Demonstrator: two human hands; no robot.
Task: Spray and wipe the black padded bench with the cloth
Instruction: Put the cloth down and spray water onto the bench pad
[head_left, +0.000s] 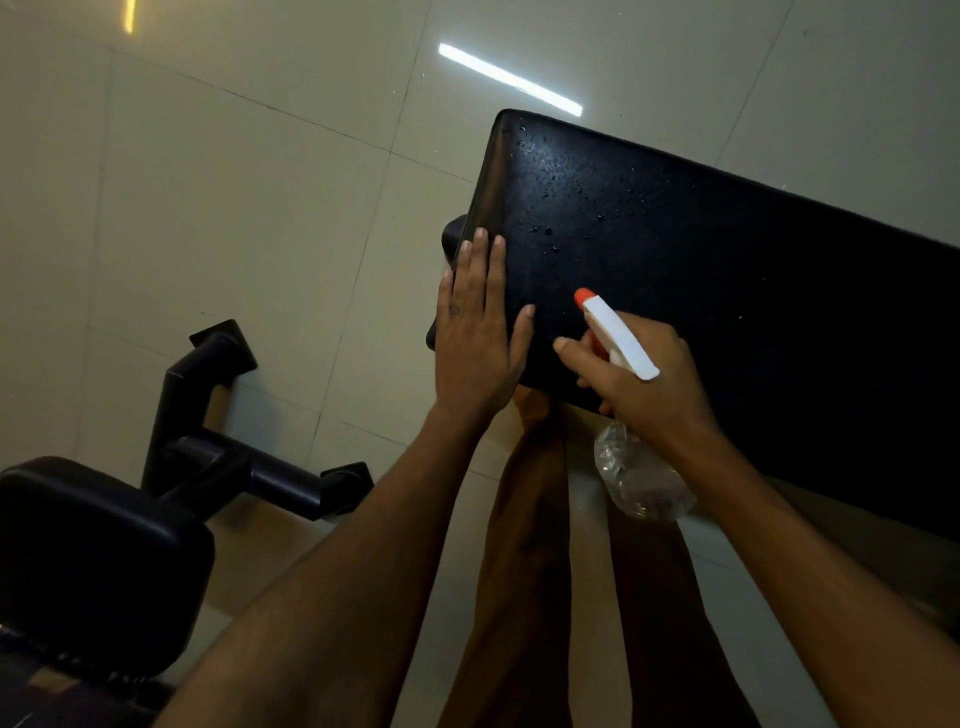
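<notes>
Right hand (641, 376) grips the spray bottle (618, 338), nozzle aimed along the bench (727, 249) running far-right, while the left hand (478, 338) lies flat at its near-left end.

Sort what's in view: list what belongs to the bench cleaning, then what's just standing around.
Job: black padded bench, wet with droplets; spray bottle, gripped by right hand; left hand, flat on bench.
Standing around: second black machine; tiled floor.
</notes>
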